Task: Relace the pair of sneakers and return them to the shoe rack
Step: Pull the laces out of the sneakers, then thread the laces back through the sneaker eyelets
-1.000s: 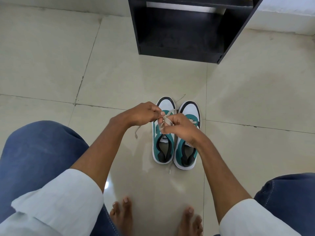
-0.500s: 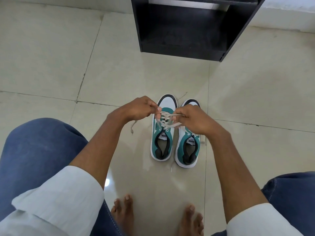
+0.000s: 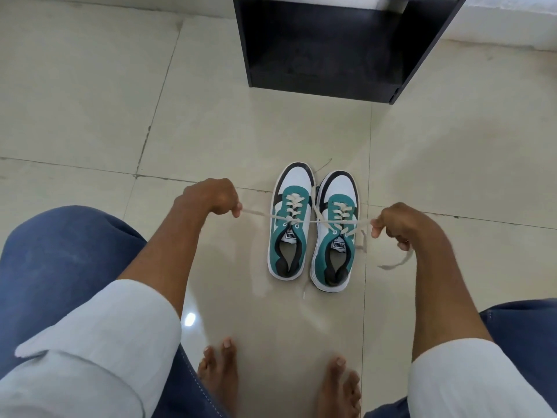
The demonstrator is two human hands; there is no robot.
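Two teal, white and black sneakers stand side by side on the tiled floor, toes pointing away from me: the left sneaker [image 3: 290,224] and the right sneaker [image 3: 336,233]. A beige shoelace [image 3: 259,213] runs taut from a knot on the left sneaker out to both sides. My left hand [image 3: 215,197] pinches one end left of the shoes. My right hand [image 3: 398,224] grips the other end on the right, across the right sneaker, with a loose tail hanging below it. The black shoe rack [image 3: 331,46] stands open beyond the shoes.
My bare feet [image 3: 220,375] rest on the floor near the bottom, between my knees in blue jeans [image 3: 60,260]. A white wall base [image 3: 506,22] runs behind the rack at the right. Pale floor tiles [image 3: 90,101] spread to the left.
Both hands were together over the left sneaker's laces. They have pulled apart sideways, left hand to the left and right hand to the right, stretching the lace tight.
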